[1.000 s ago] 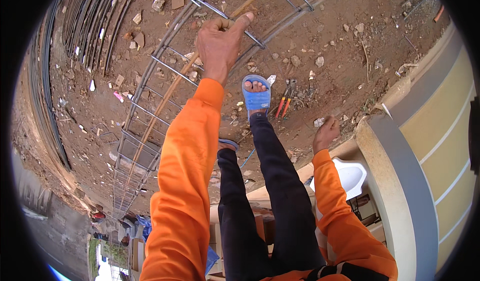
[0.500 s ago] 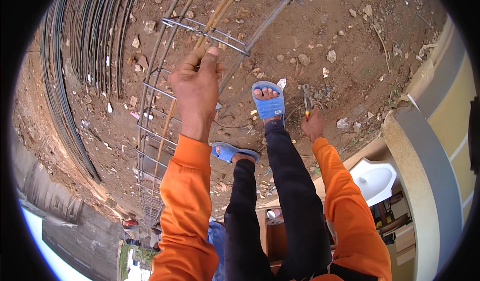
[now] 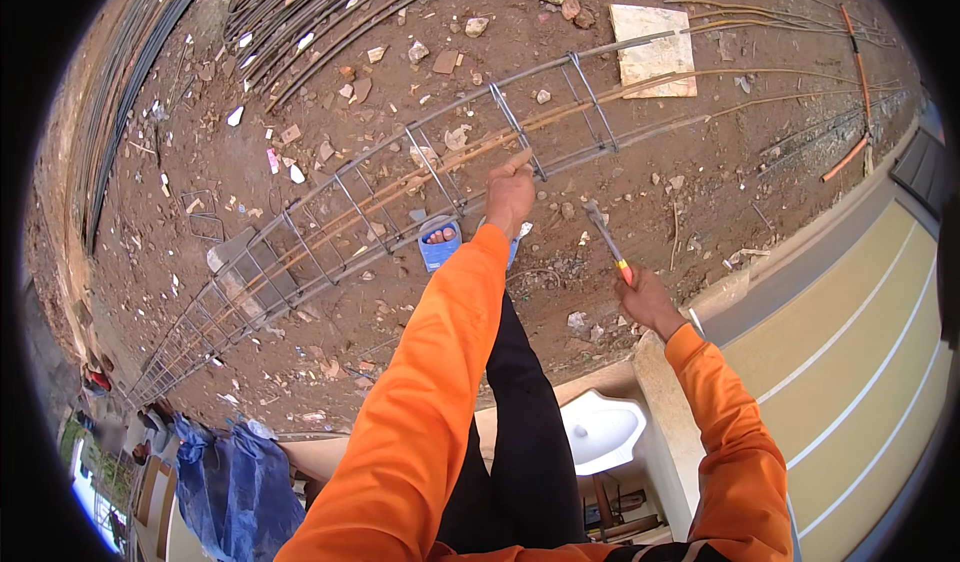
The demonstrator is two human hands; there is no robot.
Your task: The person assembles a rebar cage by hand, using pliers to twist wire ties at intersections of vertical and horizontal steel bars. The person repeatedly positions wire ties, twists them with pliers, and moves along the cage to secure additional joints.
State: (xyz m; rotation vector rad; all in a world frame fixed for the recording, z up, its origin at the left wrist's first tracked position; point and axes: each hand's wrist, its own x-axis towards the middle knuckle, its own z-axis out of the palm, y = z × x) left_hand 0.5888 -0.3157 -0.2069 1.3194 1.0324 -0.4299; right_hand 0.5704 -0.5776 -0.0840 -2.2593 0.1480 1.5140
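A long cage of steel reinforcing bars [image 3: 345, 247], with square stirrups [image 3: 517, 132] along it, stretches from the lower left to the upper right. My left hand [image 3: 510, 199] is at the cage's near side, next to one stirrup. Its fingers are closed, with one reaching toward the stirrup, and what they grip is hidden. In my right hand [image 3: 648, 302] are metal pincers [image 3: 606, 237] with red and yellow handles, wrapped by my fingers. The jaws point toward the cage and stay apart from it.
Loose bars [image 3: 330, 17] lie beyond the cage. A pale slab [image 3: 655, 50] sits under its right part, and a grey block [image 3: 250, 272] under its left. My blue sandals [image 3: 440, 245] stand beside it. A white basin [image 3: 603, 430] and blue sheeting [image 3: 235, 487] are near me.
My view has swung, so more of the cage's right end shows. My left hand has moved right in view. The pincers have tilted toward the cage, their jaws appearing closer together.
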